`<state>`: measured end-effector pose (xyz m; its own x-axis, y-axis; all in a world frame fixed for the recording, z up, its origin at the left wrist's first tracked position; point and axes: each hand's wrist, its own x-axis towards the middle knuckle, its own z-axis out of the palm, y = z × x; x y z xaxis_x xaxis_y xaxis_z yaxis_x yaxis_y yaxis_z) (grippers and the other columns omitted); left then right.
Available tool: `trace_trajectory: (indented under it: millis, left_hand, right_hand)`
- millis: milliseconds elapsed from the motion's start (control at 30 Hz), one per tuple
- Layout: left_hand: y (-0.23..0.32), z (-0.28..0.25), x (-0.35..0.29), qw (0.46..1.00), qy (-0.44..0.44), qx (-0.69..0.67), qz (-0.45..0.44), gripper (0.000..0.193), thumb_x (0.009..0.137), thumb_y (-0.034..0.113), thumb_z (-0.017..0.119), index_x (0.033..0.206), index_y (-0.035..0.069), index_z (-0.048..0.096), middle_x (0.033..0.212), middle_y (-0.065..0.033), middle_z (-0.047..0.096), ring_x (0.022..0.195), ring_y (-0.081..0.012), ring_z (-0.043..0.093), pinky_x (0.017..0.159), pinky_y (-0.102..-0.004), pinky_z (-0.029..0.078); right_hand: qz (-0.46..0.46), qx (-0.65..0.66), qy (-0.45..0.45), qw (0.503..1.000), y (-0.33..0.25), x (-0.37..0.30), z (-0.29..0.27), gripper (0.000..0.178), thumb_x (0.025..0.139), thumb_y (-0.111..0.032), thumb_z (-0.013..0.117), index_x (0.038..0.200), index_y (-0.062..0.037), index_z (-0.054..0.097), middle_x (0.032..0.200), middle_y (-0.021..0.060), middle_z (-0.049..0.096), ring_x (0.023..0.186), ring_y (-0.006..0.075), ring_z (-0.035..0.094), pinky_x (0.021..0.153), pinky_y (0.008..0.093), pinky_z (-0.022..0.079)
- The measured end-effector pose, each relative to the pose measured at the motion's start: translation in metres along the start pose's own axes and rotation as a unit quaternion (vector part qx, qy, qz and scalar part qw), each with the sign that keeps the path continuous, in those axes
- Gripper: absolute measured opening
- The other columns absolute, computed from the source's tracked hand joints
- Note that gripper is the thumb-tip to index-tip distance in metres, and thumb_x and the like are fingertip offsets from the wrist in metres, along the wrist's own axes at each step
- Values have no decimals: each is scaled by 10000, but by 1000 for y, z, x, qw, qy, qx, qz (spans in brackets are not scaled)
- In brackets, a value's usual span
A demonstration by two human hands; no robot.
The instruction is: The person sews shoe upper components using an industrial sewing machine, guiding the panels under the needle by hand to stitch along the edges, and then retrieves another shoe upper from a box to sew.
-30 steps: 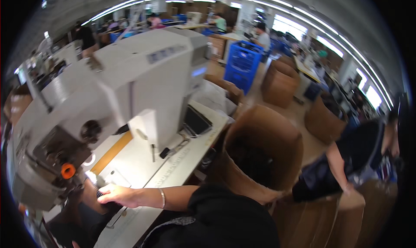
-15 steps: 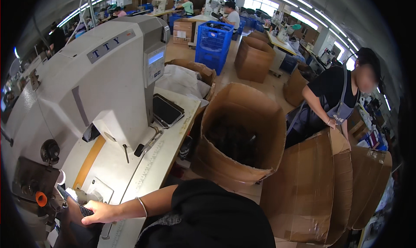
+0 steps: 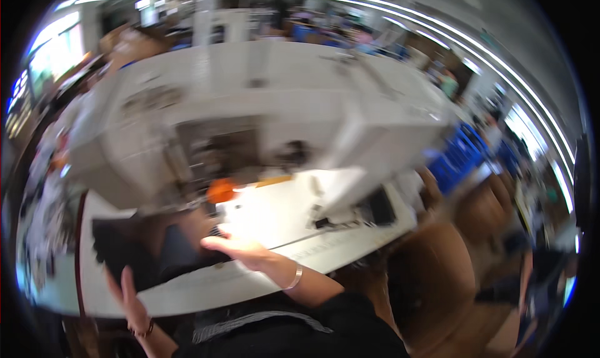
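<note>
The left hand (image 3: 131, 305) had come into view, thumb parted from fingers, beside the dark piece (image 3: 172, 252) — lying before the white sewing machine (image 3: 250, 101). The right hand (image 3: 247, 252) met its right end — grip unclear; stitching done or left couldn't be told.

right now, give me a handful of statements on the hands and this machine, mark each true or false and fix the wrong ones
1. The left hand is further left in view than the right hand. True.
2. The right hand's wrist is bare. False: it wears a pale bangle.
3. The dark material lies mainly left of the orange part on the white machine. True.
4. The crate beyond the machine is yellow. False: it is a blue crate.
5. A dark bracelet circles the left hand's wrist. True.
6. The work surface is unlit. False: the white tabletop is brightly lit near the right hand.
</note>
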<state>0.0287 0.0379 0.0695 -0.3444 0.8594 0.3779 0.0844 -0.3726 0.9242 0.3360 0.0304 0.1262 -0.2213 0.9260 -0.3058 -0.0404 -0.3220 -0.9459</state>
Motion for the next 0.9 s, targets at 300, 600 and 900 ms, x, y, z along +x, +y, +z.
trace_trajectory:
  millis: [300, 600, 900]
  left_hand:
    - [94, 43, -17, 843, 93, 438, 299, 600, 689, 65, 673, 1259, 43, 485, 1284, -142, 460, 1180, -313, 423, 1015, -447, 281]
    - [119, 109, -24, 797, -335, 404, 297, 558, 737, 321, 694, 1239, 129, 548, 1298, -196, 445, 1247, -344, 404, 1057, -562, 233]
    - [108, 124, -33, 796, -338, 426, 264, 672, 733, 497, 645, 1320, 205, 497, 1397, -246, 325, 1293, -371, 318, 1043, -544, 226]
  right_hand:
    - [-76, 141, -37, 986, 19, 13, 9, 204, 839, -136, 685, 970, -3, 603, 889, 42, 627, 856, 113, 585, 797, 254, 481]
    - [-130, 200, -92, 967, 40, 15, 3, 224, 867, -95, 638, 1057, 6, 577, 971, 60, 615, 886, 118, 587, 789, 256, 486]
    - [-148, 115, -114, 976, 53, 4, 3, 248, 852, -112, 667, 1050, 13, 586, 918, 43, 628, 870, 123, 590, 762, 267, 487]
